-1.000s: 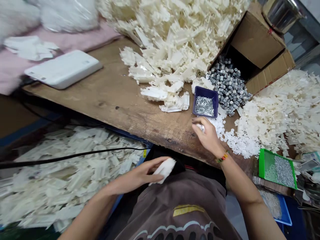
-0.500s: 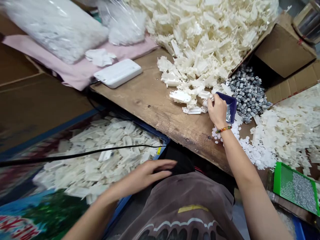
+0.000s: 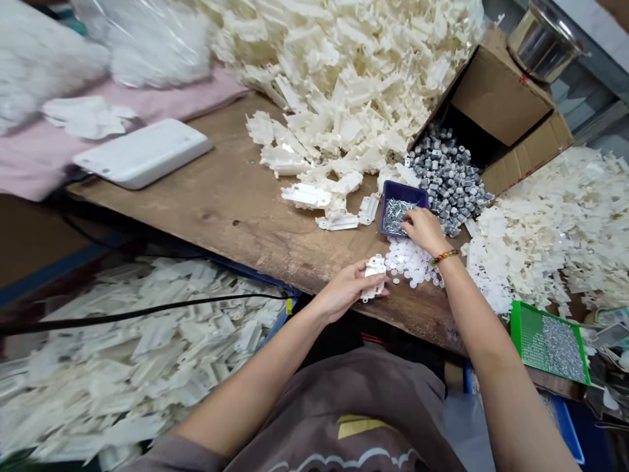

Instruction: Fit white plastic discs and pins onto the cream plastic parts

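Near the wooden table's front edge, my left hand (image 3: 346, 287) is closed around a white plastic part (image 3: 374, 278). My right hand (image 3: 423, 229), with a beaded bracelet (image 3: 445, 256) at its wrist, reaches into a dark purple tray (image 3: 403, 191) of small metal pieces (image 3: 394, 215). Its fingers are bunched at the metal pieces, and whatever they may hold is too small to make out. Small white discs (image 3: 410, 261) lie just below the tray. Grey and white cube-like pieces (image 3: 449, 177) are heaped behind my right hand.
A large pile of cream plastic parts (image 3: 344, 78) covers the table's back, beside a cardboard box (image 3: 496, 92). More white pieces (image 3: 565, 229) and a green basket (image 3: 525, 334) are at the right. A white case (image 3: 145, 154) lies left; a black cable (image 3: 147, 313) crosses the lower-left bin.
My left hand has risen to the table edge and now holds a white part. My right hand has moved from the white parts into the purple tray. The view has shifted right.
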Demonstrator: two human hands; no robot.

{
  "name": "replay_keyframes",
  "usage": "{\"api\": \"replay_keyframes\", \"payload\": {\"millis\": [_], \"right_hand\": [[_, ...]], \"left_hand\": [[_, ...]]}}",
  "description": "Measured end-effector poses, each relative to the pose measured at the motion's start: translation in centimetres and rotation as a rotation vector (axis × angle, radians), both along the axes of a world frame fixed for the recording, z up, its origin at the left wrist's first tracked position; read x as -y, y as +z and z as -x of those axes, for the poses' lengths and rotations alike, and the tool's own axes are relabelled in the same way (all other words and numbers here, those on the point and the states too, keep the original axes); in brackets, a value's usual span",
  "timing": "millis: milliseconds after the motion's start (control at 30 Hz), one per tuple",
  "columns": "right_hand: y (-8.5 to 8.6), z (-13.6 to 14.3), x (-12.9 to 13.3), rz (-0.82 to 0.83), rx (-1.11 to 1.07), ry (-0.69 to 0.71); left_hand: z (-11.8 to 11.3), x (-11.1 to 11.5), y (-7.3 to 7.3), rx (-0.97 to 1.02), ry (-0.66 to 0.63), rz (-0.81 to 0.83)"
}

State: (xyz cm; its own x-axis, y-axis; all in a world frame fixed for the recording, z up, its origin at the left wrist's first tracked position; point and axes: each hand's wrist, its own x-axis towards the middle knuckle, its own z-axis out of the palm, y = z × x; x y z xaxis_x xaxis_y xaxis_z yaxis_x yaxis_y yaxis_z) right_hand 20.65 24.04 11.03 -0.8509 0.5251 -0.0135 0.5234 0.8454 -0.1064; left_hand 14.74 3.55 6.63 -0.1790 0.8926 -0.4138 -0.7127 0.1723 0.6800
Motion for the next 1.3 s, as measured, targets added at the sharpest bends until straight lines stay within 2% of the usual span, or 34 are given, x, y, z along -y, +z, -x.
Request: {"api": "replay_keyframes", "payload": {"millis": [67, 133, 300, 400, 533, 600, 667, 900, 1067, 1167, 1300], "right_hand": [[-0.8, 1.4, -1.0, -0.036, 0.120, 0.026], [-1.1, 2.2, -1.2, -0.015, 0.161, 0.034], [-1.1, 1.6, -1.9, 0.167, -0.026, -0.002], [-1.3, 1.1, -2.3, 0.343, -0.181, -0.119], [-1.6, 0.8, -2.0, 0.659, -0.316, -0.287], [-1.6, 0.6, -1.6, 0.839, -0.377, -0.343], [-1.6, 0.5, -1.3, 0.948, -0.444, -0.370], [-1.4, -0.3, -0.7, 0.829, -0.532, -0.368], [-0.8, -3.0, 3.2, 0.864, -0.436, -0.194], [-1.6, -4.6, 5.7, 0.815, -0.394, -0.143], [-3.3, -5.1, 6.9, 0.634, -0.449, -0.108]], "left_hand": [[-0.5, -0.2, 0.0, 0.080, -0.010, -0.014], [-0.8, -0.3, -0.1, 0.080, -0.018, -0.006], [-1.2, -1.1, -0.6, 0.022, -0.021, -0.004], [-1.5, -1.6, -1.0, 0.011, 0.013, -0.025], [-2.0, -2.3, -1.8, -0.018, 0.082, -0.020], [-2.1, -2.5, -2.2, -0.039, 0.100, -0.017], [-2.2, -2.5, -2.5, -0.049, 0.101, -0.021], [-2.1, -2.5, -2.7, -0.047, 0.092, -0.023], [-2.1, -2.4, -2.6, -0.026, 0.088, -0.031], [-2.0, -2.3, -2.5, -0.018, 0.081, -0.041], [-2.0, -2.2, -2.6, -0.032, 0.079, -0.040]]}}
